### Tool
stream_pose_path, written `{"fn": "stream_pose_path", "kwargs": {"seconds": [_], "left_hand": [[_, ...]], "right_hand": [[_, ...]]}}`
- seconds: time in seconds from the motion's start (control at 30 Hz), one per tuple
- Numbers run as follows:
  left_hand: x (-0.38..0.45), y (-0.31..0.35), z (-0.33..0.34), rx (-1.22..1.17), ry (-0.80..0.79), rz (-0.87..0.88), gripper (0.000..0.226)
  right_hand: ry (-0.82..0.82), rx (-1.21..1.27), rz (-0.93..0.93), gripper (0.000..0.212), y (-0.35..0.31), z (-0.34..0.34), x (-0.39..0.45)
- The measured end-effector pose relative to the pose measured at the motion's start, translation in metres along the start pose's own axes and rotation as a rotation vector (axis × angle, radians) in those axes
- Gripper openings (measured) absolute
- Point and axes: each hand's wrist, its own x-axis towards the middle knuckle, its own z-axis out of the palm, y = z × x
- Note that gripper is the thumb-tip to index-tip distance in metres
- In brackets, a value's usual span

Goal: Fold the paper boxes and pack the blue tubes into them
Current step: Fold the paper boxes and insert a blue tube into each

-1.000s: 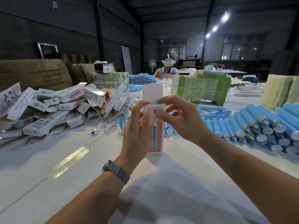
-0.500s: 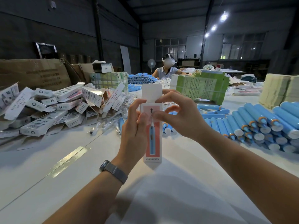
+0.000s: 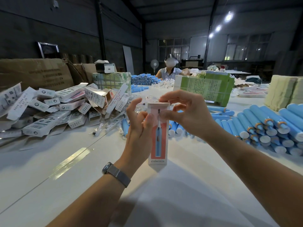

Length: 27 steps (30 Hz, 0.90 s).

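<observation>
- One box (image 3: 158, 136) held upright in two hands: left (image 3: 139, 126), right (image 3: 185, 115).
- Blue tubes (image 3: 265, 126): a big pile, too many to count.
- Folded boxes (image 3: 54, 108) in a heap: too many to count.
- One watch (image 3: 116, 174).
- One fan (image 3: 154, 64).
- One other person (image 3: 170, 69).

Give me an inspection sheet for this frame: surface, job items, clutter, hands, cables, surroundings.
Surface: white table, a reflective tape strip on it at left.
Job's things: one paper box with a pink panel held upright, top flap folded down; blue tubes piled at right.
Clutter: heap of white boxes at left; clear wrappers; green leaflet bundle; cream stack.
Hands: left hand grips the box's side, a wristwatch on that wrist; right hand pinches the box near its top, fingers on the flap.
Cables: nothing seen.
Surroundings: dim warehouse, a seated person across the table, standing fan, ceiling lights.
</observation>
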Motion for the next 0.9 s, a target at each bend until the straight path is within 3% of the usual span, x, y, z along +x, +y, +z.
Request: {"fn": "stream_pose_path", "kwargs": {"seconds": [0.2, 0.33, 0.43, 0.57, 0.9], "left_hand": [[0.002, -0.003, 0.0, 0.097, -0.013, 0.057, 0.036], [0.002, -0.005, 0.001, 0.088, 0.004, 0.085, 0.026], [0.001, -0.003, 0.001, 0.085, 0.003, 0.09, 0.025], [0.001, -0.001, 0.001, 0.052, -0.004, 0.068, 0.025], [0.008, 0.007, 0.003, -0.06, 0.053, 0.016, 0.018]], "right_hand": [[-0.009, -0.017, -0.023, 0.03, -0.001, 0.0, 0.0], [-0.026, 0.021, -0.011, 0.004, -0.007, 0.001, 0.0], [0.008, 0.001, 0.007, 0.011, -0.008, 0.002, 0.001], [-0.006, -0.046, -0.002, 0.004, -0.009, 0.003, 0.0], [-0.009, -0.244, -0.208, 0.007, -0.011, 0.005, 0.0]]}}
